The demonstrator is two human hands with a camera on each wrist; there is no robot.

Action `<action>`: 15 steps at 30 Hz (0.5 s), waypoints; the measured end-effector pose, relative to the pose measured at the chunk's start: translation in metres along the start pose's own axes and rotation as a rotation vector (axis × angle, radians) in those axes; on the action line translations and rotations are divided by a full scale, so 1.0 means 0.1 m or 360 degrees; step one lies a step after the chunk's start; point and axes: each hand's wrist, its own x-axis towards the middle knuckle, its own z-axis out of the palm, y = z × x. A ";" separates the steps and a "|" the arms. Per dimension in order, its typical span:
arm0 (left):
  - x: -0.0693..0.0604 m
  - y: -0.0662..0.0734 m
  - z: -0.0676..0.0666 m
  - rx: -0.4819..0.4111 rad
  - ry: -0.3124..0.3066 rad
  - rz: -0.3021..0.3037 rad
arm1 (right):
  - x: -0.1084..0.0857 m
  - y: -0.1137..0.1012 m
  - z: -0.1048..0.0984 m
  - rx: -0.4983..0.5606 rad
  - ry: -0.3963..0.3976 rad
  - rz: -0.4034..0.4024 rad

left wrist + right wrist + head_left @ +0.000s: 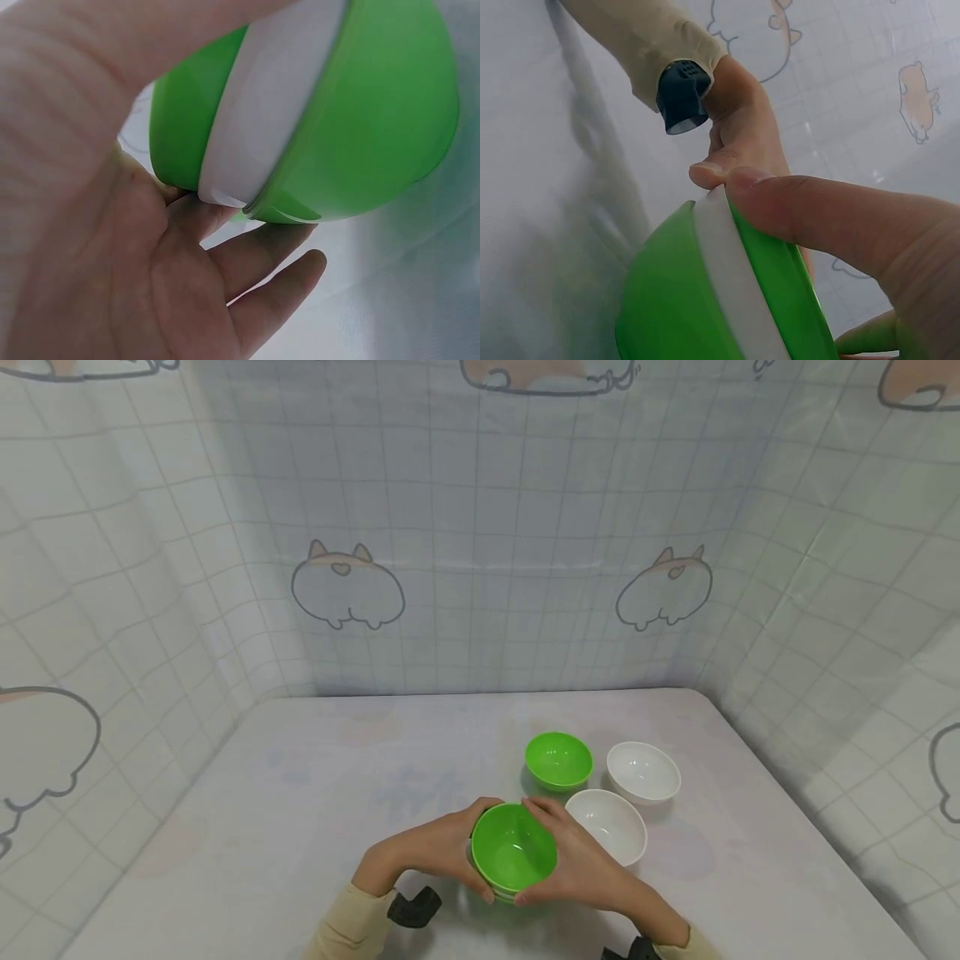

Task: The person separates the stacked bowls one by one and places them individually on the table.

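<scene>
Both hands hold a stack of nested bowls near the front of the table. In the left wrist view the stack shows a green bowl at the bottom, a white bowl in the middle and another green bowl on top. My left hand curves round the left side, thumb near, fingers at the far side. From the right, my right hand grips the stack with its thumb at the rims. The two thumbs almost meet in the right wrist view.
Behind the stack stands a single green bowl. Two white bowls stand to the right, one farther back and one close beside my right hand. A patterned cloth walls the table at the back and sides.
</scene>
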 end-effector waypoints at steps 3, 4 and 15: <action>0.01 -0.01 0.00 -0.0006 0.0004 -0.0010 | 0.00 0.01 -0.01 -0.0006 -0.0009 0.0004; 0.01 -0.01 0.00 -0.0005 0.0005 -0.0015 | 0.00 0.01 -0.01 -0.0009 -0.0016 0.0011; 0.04 -0.04 0.00 0.0081 0.0017 0.0064 | 0.06 -0.05 -0.20 0.0102 -0.0040 0.0100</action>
